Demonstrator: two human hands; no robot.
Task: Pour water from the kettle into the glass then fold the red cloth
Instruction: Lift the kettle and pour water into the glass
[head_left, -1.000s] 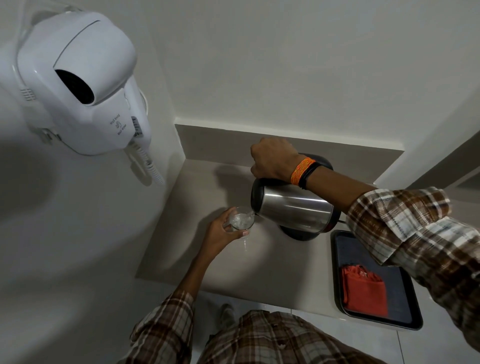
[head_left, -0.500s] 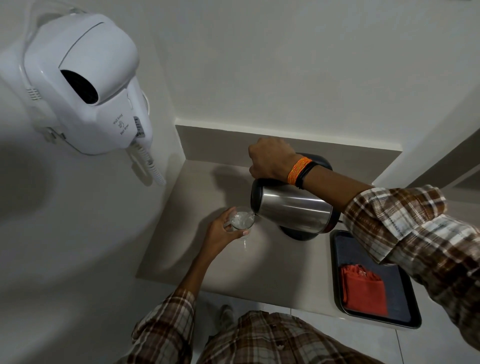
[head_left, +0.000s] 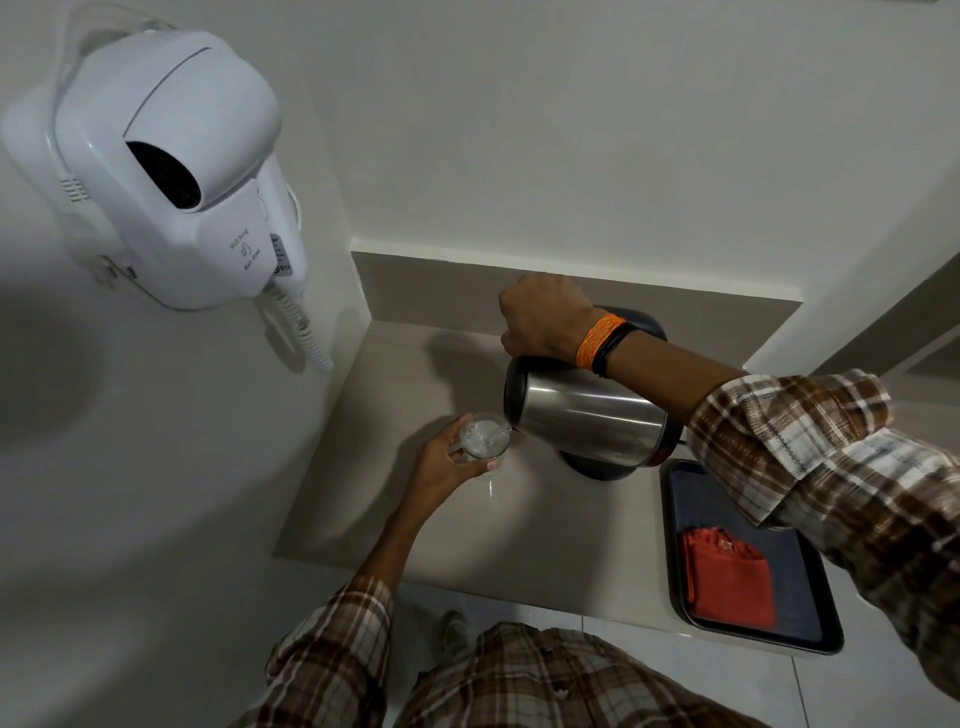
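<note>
Steel kettle (head_left: 587, 418) with black lid tilts in the clamped right hand (head_left: 543, 325), spout at the clear glass (head_left: 483, 439) gripped by the left hand (head_left: 441, 467); folded red cloth (head_left: 730, 582) lies under the right forearm.

The person is wearing a plaid shirt (head_left: 545, 680) in brown, tan and white checks, with darker brown bars crossing paler squares. The right sleeve (head_left: 831, 467) is sitting pushed back along the forearm, its cuff turned so a line of stitching is showing along the edge. The left sleeve (head_left: 337, 649) is ending partway up the forearm, leaving the wrist bare. Around the right wrist an orange band (head_left: 598, 340) of wound thread with yellow flecks is sitting beside a thin black band (head_left: 613, 349), the two touching. The left hand (head_left: 441, 467) and right hand (head_left: 545, 322) are wearing no gloves or rings that can be made out.
</note>
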